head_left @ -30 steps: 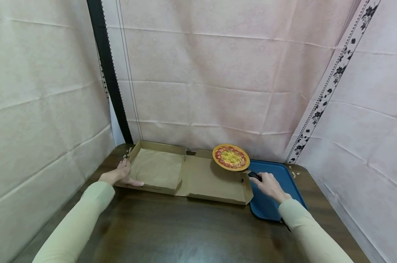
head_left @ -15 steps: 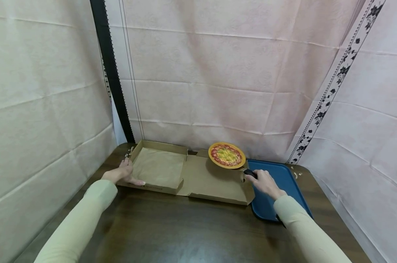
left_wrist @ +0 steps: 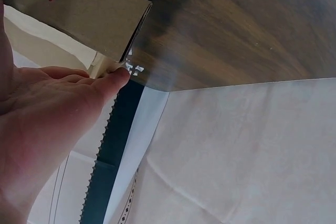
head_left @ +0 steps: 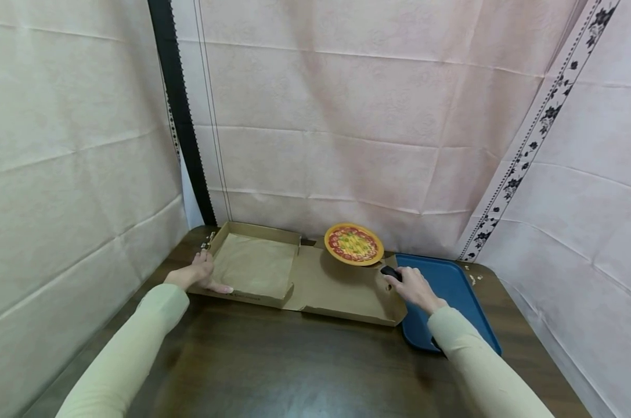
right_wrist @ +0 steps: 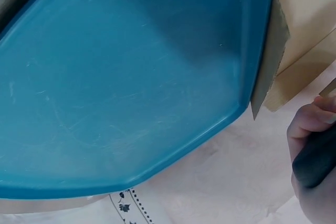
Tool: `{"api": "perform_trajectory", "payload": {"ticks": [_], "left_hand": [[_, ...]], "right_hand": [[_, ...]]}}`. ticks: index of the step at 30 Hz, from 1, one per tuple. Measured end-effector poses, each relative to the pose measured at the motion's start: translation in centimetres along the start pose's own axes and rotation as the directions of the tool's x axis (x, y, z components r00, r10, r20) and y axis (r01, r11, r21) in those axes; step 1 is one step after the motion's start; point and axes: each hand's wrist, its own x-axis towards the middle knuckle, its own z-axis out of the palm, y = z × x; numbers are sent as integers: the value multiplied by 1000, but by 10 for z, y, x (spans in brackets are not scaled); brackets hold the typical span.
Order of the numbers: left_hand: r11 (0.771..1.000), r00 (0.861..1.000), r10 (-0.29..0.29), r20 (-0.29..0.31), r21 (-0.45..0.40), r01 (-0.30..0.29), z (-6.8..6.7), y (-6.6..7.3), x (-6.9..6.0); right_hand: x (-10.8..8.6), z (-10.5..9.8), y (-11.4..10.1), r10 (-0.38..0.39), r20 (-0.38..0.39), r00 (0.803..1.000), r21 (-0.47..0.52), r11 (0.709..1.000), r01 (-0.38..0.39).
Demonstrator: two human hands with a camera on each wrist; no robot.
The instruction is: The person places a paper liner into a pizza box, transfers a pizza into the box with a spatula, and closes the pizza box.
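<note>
The right grip curls round a black server handle, the pizza raised ahead-left of it above the box lid: off the blue tray, not yet in the lined box base, which the left grip touches with extended fingers.

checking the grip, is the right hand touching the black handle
Touching: the right wrist view shows the right hand curled round the black handle, skin against it with no gap.

Booth-like workspace: pale cloth on 3 sides of a table
</note>
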Motion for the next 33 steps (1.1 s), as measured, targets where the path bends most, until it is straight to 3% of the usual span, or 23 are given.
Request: {"api": "perform_trajectory", "payload": {"ticks": [9, 17, 33], "left_hand": [[1000, 1000, -7, 4, -6, 7, 1, -3, -3], [993, 1000, -13, -26, 116, 16, 0, -4, -4], [983, 998, -60, -8, 175, 60, -1, 2, -1]], "right_hand": [[8, 11, -10, -12, 19, 1000, 20, 1000, 11], [14, 17, -20, -38, 14, 999, 8, 999, 38], [25, 25, -41, -40, 46, 998, 39, 999, 38]]}}
